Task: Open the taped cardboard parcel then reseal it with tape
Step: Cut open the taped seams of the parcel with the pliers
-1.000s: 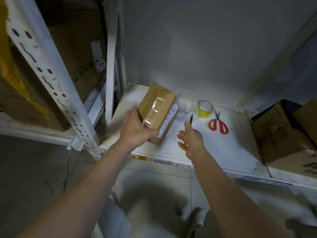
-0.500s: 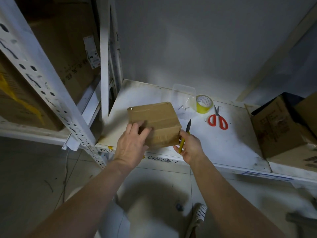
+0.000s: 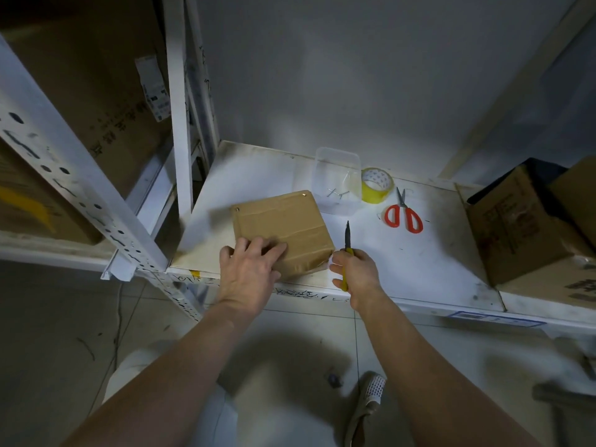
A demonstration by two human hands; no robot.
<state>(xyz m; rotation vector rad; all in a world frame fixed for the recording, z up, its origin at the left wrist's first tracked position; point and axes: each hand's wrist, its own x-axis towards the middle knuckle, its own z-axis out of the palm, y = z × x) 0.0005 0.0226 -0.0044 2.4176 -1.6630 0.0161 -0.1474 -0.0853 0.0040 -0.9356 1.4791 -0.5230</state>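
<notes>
Opening step: my left hand [image 3: 250,269] presses spread fingers on the taped parcel [image 3: 282,230], my right hand [image 3: 354,269] grips what looks like a yellow-handled knife [image 3: 347,243]; next, slit the tape seam.

Parcel [image 3: 282,230]: matt brown cardboard, glossy clear tape across top. Shelf [image 3: 403,256]: white painted board, scuffed and stained. Container [image 3: 337,179]: clear smooth plastic. Tape roll [image 3: 375,185]: glossy yellow. Scissors [image 3: 403,214]: metal blades, smooth red plastic handles. Rack upright [image 3: 64,175]: white perforated metal.
</notes>
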